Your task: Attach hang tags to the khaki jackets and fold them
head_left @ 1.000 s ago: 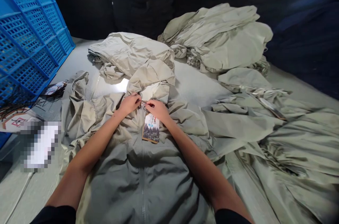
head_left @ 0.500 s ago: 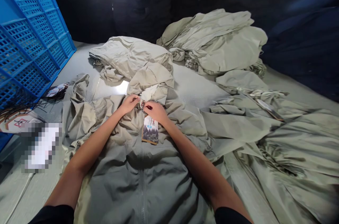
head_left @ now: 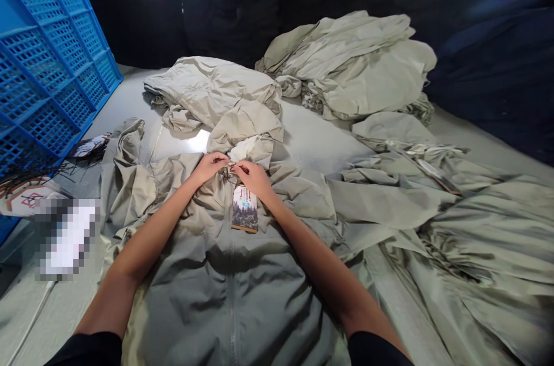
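Note:
A grey-green zip-front jacket point(head_left: 190, 273) lies spread before me, its collar away from me. At the collar point(head_left: 247, 149) my two hands nearly meet, fingertips pinched. My left hand point(head_left: 211, 167) is closed on the collar's edge beside the neck label, which is mostly hidden. My right hand point(head_left: 254, 178) pinches the dark string point(head_left: 229, 179) of a hang tag, close to the left fingertips. The hang tag point(head_left: 244, 210), printed with dark trees, lies on the jacket front over the zip, just below the right hand.
Bundled pale garments point(head_left: 216, 89) lie beyond the collar, with a larger pile point(head_left: 359, 66) behind. More jackets point(head_left: 489, 227) spread to the right, one bearing a tag. At left are a blue crate point(head_left: 56, 60), stringed tags point(head_left: 32, 197) and a blurred-out device point(head_left: 69, 239) with a cable.
The neck label between my fingers has tilted and its print no longer shows. The dark string now loops below my fingertips. The hang tag has turned slightly straighter.

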`<state>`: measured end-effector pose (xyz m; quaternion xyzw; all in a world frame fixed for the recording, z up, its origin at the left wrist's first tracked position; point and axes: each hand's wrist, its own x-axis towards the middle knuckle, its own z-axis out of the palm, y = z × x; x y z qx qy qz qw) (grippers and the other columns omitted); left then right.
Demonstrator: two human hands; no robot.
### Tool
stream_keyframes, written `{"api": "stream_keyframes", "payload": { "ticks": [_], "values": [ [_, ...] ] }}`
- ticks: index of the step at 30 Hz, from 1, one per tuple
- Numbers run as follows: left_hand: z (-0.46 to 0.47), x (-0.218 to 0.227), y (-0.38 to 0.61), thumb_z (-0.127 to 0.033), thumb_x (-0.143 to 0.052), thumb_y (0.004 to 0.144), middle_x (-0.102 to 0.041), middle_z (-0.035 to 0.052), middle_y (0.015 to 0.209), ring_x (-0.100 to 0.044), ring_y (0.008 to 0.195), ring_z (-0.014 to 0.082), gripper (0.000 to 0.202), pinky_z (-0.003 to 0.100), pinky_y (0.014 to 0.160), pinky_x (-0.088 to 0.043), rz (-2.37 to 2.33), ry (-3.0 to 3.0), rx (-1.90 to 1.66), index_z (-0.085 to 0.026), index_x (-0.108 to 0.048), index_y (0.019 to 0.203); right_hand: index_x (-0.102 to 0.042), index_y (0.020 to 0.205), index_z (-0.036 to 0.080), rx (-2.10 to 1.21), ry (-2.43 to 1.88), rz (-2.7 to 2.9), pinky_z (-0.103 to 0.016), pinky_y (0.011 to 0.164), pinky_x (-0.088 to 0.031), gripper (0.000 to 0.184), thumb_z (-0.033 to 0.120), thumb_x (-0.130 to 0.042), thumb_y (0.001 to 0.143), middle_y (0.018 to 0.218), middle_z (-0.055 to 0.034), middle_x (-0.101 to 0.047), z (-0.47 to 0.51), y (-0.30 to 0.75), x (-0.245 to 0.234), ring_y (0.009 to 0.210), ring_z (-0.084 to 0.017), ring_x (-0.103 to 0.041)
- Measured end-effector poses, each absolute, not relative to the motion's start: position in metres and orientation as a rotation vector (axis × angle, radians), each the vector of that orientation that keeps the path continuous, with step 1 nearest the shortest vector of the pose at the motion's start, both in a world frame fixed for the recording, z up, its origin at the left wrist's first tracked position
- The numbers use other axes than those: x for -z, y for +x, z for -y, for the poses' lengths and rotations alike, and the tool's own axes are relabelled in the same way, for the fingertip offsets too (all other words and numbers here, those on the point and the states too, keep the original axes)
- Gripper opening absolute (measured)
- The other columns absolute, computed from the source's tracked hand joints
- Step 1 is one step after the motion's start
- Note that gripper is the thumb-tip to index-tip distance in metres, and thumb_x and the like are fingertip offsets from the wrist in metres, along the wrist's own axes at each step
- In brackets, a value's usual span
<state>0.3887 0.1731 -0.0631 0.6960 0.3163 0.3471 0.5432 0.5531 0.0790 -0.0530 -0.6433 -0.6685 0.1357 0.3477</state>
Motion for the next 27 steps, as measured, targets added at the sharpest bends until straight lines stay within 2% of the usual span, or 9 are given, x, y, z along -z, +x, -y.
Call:
{"api": "stream_keyframes", "payload": {
  "ticks": [4,8,12,16,18,21,24,27],
  "values": [
    [-0.174,0.063,0.386,-0.034,-0.06,0.08,-0.064,0.0004,0.078,-0.054,0.065,0.0116,0.019,0.025,0.066,-0.044,-0.767,1.754,-0.866,-0.016,-0.065,0.086,-0.066,0.084,0.02,-0.595,-1.578,1.685,-0.027,0.068,-0.039,0.027,0.042,-0.05,0.089,0.074,-0.0004,-0.063,-0.083,0.571,0.049,0.069,-0.016,-0.054],
    [-0.168,0.044,0.379,-0.032,-0.056,0.085,-0.064,0.0015,0.082,-0.053,0.066,0.012,0.017,0.026,0.067,-0.043,-0.796,2.002,-0.919,-0.017,-0.063,0.086,-0.064,0.084,0.021,-0.945,-1.523,1.63,-0.026,0.056,-0.034,0.03,0.05,-0.057,0.083,0.063,0.0038,-0.055,-0.081,0.591,0.034,0.055,-0.012,-0.044],
    [-0.157,0.018,0.372,-0.036,-0.057,0.088,-0.068,0.002,0.084,-0.058,0.07,0.0149,0.021,0.026,0.068,-0.042,-0.594,2.353,-0.59,-0.019,-0.067,0.093,-0.059,0.082,0.021,-1.207,-1.517,1.469,-0.025,0.047,-0.026,0.028,0.049,-0.062,0.077,0.062,0.004,-0.056,-0.078,0.6,0.025,0.047,-0.008,-0.036],
    [-0.149,0.012,0.372,-0.032,-0.06,0.086,-0.069,0.0036,0.102,-0.063,0.08,0.0188,0.03,0.026,0.069,-0.043,-0.484,2.614,-0.278,-0.026,-0.066,0.115,-0.059,0.082,0.02,-1.252,-1.549,1.502,-0.025,0.046,-0.029,0.024,0.044,-0.061,0.077,0.069,0.0005,-0.063,-0.079,0.6,0.029,0.048,-0.009,-0.04],
    [-0.149,0.016,0.373,-0.031,-0.057,0.088,-0.069,0.0035,0.104,-0.063,0.08,0.0187,0.033,0.026,0.069,-0.044,-0.476,2.665,-0.224,-0.027,-0.063,0.12,-0.06,0.082,0.019,-1.243,-1.588,1.597,-0.024,0.048,-0.033,0.022,0.041,-0.06,0.077,0.072,-0.0005,-0.065,-0.079,0.599,0.031,0.051,-0.009,-0.044],
    [-0.154,0.023,0.373,-0.027,-0.049,0.092,-0.067,0.0048,0.105,-0.064,0.083,0.0186,0.028,0.027,0.073,-0.046,-0.612,2.709,-0.36,-0.024,-0.063,0.116,-0.062,0.08,0.019,-1.182,-1.607,1.736,-0.023,0.049,-0.036,0.02,0.039,-0.059,0.078,0.07,0.0005,-0.062,-0.079,0.597,0.032,0.053,-0.01,-0.048],
    [-0.162,0.033,0.373,-0.022,-0.044,0.093,-0.062,0.0078,0.12,-0.065,0.093,0.0193,0.032,0.028,0.08,-0.047,-0.782,2.717,-0.559,-0.021,-0.061,0.121,-0.061,0.08,0.019,-1.118,-1.591,1.767,-0.023,0.048,-0.034,0.026,0.045,-0.055,0.083,0.066,0.0024,-0.056,-0.078,0.594,0.032,0.051,-0.01,-0.048],
    [-0.167,0.045,0.374,-0.024,-0.047,0.093,-0.059,0.0072,0.126,-0.065,0.097,0.0195,0.034,0.028,0.081,-0.048,-0.787,2.712,-0.558,-0.023,-0.06,0.124,-0.06,0.082,0.02,-1.045,-1.55,1.766,-0.024,0.048,-0.035,0.03,0.048,-0.052,0.087,0.062,0.0041,-0.053,-0.078,0.592,0.035,0.048,-0.01,-0.047]
  ]
}}
